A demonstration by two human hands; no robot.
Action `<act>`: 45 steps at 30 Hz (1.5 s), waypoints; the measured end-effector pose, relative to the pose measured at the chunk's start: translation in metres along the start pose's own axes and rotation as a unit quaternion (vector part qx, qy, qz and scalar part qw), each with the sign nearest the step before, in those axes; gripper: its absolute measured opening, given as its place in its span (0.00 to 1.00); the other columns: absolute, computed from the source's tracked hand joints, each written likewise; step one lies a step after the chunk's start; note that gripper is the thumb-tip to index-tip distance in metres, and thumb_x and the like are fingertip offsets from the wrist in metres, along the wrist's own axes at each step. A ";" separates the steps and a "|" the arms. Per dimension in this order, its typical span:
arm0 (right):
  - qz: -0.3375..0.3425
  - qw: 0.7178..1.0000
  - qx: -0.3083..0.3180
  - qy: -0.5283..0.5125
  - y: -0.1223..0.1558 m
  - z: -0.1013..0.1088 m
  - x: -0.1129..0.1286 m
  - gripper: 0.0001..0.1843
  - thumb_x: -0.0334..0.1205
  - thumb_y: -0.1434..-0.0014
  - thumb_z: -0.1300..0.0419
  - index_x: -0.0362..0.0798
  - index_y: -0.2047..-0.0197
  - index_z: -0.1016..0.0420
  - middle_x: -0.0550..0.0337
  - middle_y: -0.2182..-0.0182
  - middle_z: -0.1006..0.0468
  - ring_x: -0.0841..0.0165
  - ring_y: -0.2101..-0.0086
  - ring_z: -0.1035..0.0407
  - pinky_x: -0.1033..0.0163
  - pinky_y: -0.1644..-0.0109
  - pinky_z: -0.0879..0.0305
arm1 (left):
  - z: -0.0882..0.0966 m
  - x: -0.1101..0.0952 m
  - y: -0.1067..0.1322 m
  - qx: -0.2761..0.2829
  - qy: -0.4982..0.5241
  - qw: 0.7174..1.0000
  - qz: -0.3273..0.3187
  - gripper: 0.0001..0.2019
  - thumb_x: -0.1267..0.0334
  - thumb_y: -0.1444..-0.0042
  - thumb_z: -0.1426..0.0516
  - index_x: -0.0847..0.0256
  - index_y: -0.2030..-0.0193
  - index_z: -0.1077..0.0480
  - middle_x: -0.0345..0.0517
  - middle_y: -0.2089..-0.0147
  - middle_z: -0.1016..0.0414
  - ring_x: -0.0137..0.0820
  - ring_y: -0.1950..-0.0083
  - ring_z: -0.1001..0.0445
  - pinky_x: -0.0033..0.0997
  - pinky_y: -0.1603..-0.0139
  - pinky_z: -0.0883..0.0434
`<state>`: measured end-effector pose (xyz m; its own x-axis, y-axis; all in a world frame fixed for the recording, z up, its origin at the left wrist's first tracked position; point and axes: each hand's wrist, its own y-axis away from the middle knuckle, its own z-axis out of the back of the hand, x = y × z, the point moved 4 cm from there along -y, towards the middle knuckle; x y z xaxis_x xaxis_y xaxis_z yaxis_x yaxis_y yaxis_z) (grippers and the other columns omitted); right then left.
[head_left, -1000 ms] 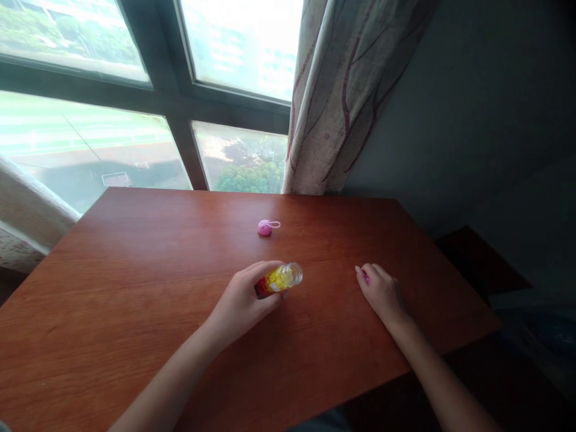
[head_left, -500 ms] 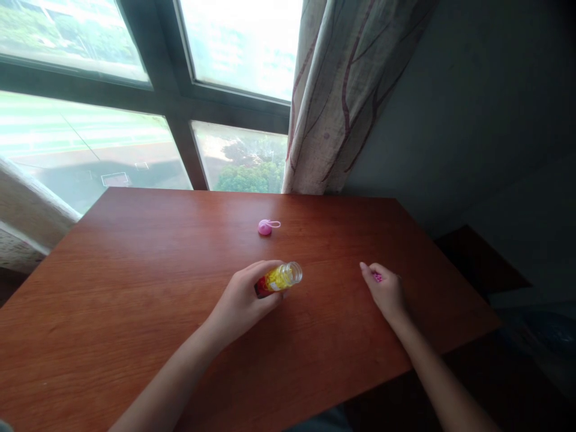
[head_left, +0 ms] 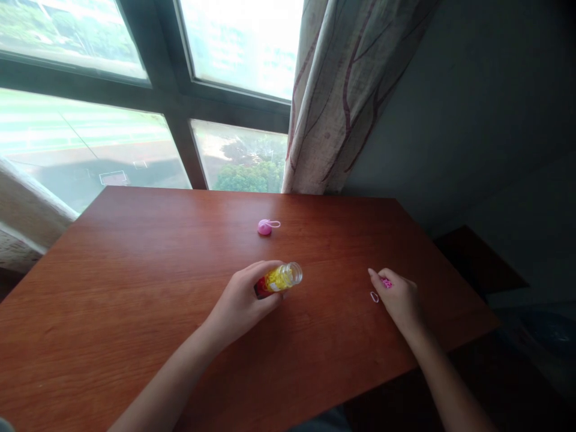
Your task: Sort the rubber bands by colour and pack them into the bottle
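My left hand (head_left: 246, 294) is wrapped round a small clear glass jar (head_left: 279, 278), tilted so its uncapped mouth points right. Small yellow pieces fill the jar near the mouth, with red ones deeper in, partly behind my fingers. Farther right, my right hand (head_left: 400, 297) is closed on several small pink pieces (head_left: 386, 282) that show between thumb and fingers; their exact kind is too small to tell. Just left of that hand, a little pale pink loop (head_left: 374, 297) lies on the table. Beyond the jar sits a pink domed lid (head_left: 264, 227) with a loop strap.
The brown wooden table (head_left: 135, 270) stands against a window with a dark frame (head_left: 173, 99). A patterned curtain (head_left: 333, 102) hangs at the table's back edge, and a dark wall rises on the right.
My right hand has moved a little right and towards me, with the pink pieces in it. The pale pink loop now shows on the table beside it. My left hand and jar stay put.
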<state>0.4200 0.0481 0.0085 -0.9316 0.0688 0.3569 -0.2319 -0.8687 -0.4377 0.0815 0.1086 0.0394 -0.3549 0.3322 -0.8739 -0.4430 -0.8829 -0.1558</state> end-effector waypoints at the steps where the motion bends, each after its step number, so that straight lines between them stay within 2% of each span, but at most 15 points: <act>1: 0.019 0.999 0.002 0.031 0.005 -0.002 -0.001 0.26 0.55 0.36 0.46 0.50 0.80 0.39 0.64 0.84 0.36 0.72 0.81 0.44 0.64 0.73 0.50 | 0.000 0.000 0.000 0.000 0.000 1.000 -0.001 0.16 0.66 0.47 0.40 0.61 0.50 0.27 0.46 0.55 0.20 0.35 0.57 0.22 0.30 0.54 0.27; 7: 0.063 0.986 -0.007 0.151 0.023 -0.018 0.006 0.24 0.49 0.31 0.53 0.49 0.76 0.35 0.57 0.76 0.30 0.70 0.77 0.39 0.63 0.74 0.53 | -0.001 0.000 0.000 0.002 0.006 1.000 0.006 0.17 0.67 0.47 0.40 0.62 0.49 0.27 0.46 0.55 0.20 0.35 0.57 0.23 0.31 0.53 0.27; 13: 0.060 0.980 0.004 0.192 0.027 -0.018 0.016 0.24 0.50 0.30 0.55 0.49 0.75 0.33 0.58 0.78 0.30 0.71 0.80 0.42 0.63 0.75 0.58 | -0.002 0.000 0.000 0.007 0.002 1.000 0.000 0.17 0.67 0.47 0.41 0.61 0.49 0.27 0.46 0.54 0.20 0.35 0.56 0.23 0.31 0.52 0.27; 18: 0.024 0.994 0.011 0.102 0.024 -0.016 0.013 0.26 0.55 0.33 0.51 0.49 0.78 0.35 0.59 0.81 0.31 0.71 0.82 0.43 0.63 0.75 0.58 | -0.003 0.001 0.000 0.010 -0.002 1.000 0.005 0.17 0.66 0.47 0.40 0.62 0.49 0.28 0.47 0.54 0.20 0.36 0.55 0.23 0.31 0.52 0.28; 21: -0.069 0.995 0.027 -0.069 0.019 -0.016 0.012 0.25 0.58 0.38 0.44 0.50 0.79 0.37 0.62 0.82 0.34 0.71 0.81 0.42 0.64 0.76 0.53 | -0.004 0.001 0.000 0.013 -0.002 1.000 0.005 0.17 0.65 0.46 0.40 0.62 0.49 0.28 0.47 0.54 0.21 0.36 0.55 0.23 0.32 0.51 0.28; 23: -0.177 0.951 0.036 -0.252 0.015 -0.021 0.016 0.25 0.60 0.41 0.41 0.50 0.79 0.39 0.66 0.84 0.38 0.74 0.83 0.46 0.66 0.79 0.53 | -0.004 0.001 0.000 0.015 -0.001 1.000 0.003 0.17 0.65 0.46 0.40 0.62 0.49 0.28 0.47 0.53 0.21 0.36 0.55 0.23 0.31 0.52 0.28; 26: -0.290 0.788 0.073 -0.538 0.006 -0.036 0.040 0.25 0.59 0.44 0.38 0.51 0.77 0.41 0.71 0.82 0.44 0.78 0.85 0.58 0.69 0.84 0.61 | -0.005 0.001 0.001 0.015 0.002 1.000 0.001 0.16 0.65 0.46 0.40 0.61 0.49 0.28 0.46 0.54 0.21 0.35 0.55 0.23 0.30 0.53 0.28; 28: -0.302 0.678 0.113 -0.661 -0.005 -0.046 0.066 0.22 0.57 0.45 0.36 0.51 0.75 0.38 0.74 0.82 0.47 0.79 0.84 0.63 0.70 0.85 0.63 | -0.006 0.002 0.001 0.013 0.004 1.000 -0.001 0.16 0.66 0.46 0.40 0.60 0.49 0.28 0.45 0.54 0.21 0.35 0.55 0.23 0.29 0.53 0.28; 30: -0.293 0.596 0.132 -0.736 -0.019 -0.057 0.091 0.22 0.55 0.46 0.34 0.50 0.75 0.39 0.74 0.81 0.49 0.79 0.84 0.65 0.72 0.86 0.64 | -0.006 0.002 0.002 0.010 0.006 1.000 -0.004 0.17 0.67 0.47 0.40 0.60 0.49 0.28 0.45 0.54 0.21 0.34 0.56 0.23 0.29 0.54 0.28; 35: -0.268 0.483 0.134 -0.823 -0.046 -0.085 0.143 0.24 0.50 0.41 0.36 0.50 0.77 0.44 0.74 0.82 0.50 0.79 0.85 0.63 0.75 0.87 0.60 | -0.005 0.002 0.002 0.005 0.006 1.000 -0.010 0.17 0.68 0.47 0.40 0.60 0.49 0.28 0.46 0.54 0.22 0.34 0.56 0.24 0.30 0.54 0.29; 39: -0.270 0.355 0.139 -0.884 -0.049 -0.097 0.169 0.22 0.44 0.40 0.36 0.49 0.77 0.44 0.75 0.82 0.48 0.81 0.85 0.58 0.77 0.86 0.59 | -0.003 -0.001 0.002 0.005 0.007 1.000 -0.002 0.17 0.69 0.48 0.41 0.60 0.50 0.28 0.46 0.55 0.22 0.33 0.57 0.24 0.29 0.55 0.29; 41: -0.270 0.331 0.140 -0.893 -0.047 -0.097 0.172 0.22 0.44 0.39 0.36 0.49 0.77 0.44 0.75 0.82 0.48 0.81 0.85 0.57 0.77 0.86 0.59 | 0.000 -0.003 0.001 -0.001 0.010 1.000 0.003 0.17 0.70 0.48 0.41 0.61 0.50 0.27 0.46 0.55 0.21 0.33 0.57 0.24 0.29 0.55 0.29; 42: -0.268 0.341 0.139 -0.890 -0.047 -0.096 0.171 0.23 0.44 0.40 0.36 0.49 0.77 0.45 0.75 0.82 0.48 0.81 0.85 0.58 0.76 0.86 0.60 | 0.002 -0.003 0.001 -0.005 0.013 1.000 0.007 0.17 0.70 0.48 0.41 0.61 0.50 0.27 0.46 0.55 0.21 0.34 0.57 0.24 0.29 0.55 0.29; 44: -0.262 0.415 0.136 -0.861 -0.046 -0.094 0.164 0.25 0.49 0.42 0.35 0.49 0.77 0.46 0.76 0.82 0.49 0.81 0.85 0.60 0.75 0.86 0.61 | 0.007 -0.003 0.000 -0.014 0.025 0.999 0.021 0.16 0.68 0.48 0.41 0.62 0.51 0.27 0.46 0.56 0.21 0.34 0.58 0.24 0.29 0.55 0.29; 45: -0.256 0.487 0.135 -0.824 -0.047 -0.094 0.160 0.26 0.53 0.42 0.36 0.50 0.77 0.47 0.76 0.82 0.49 0.81 0.85 0.61 0.74 0.86 0.61 | 0.011 -0.002 0.000 -0.020 0.034 0.999 0.031 0.15 0.67 0.47 0.41 0.63 0.51 0.27 0.45 0.57 0.21 0.34 0.58 0.24 0.29 0.56 0.29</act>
<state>0.2559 0.1455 0.0085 0.7706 0.0159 0.6371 -0.0638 -0.9928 0.1018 0.0735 0.1117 0.0464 -0.3230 0.2545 -0.9115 -0.3890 -0.9138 -0.1173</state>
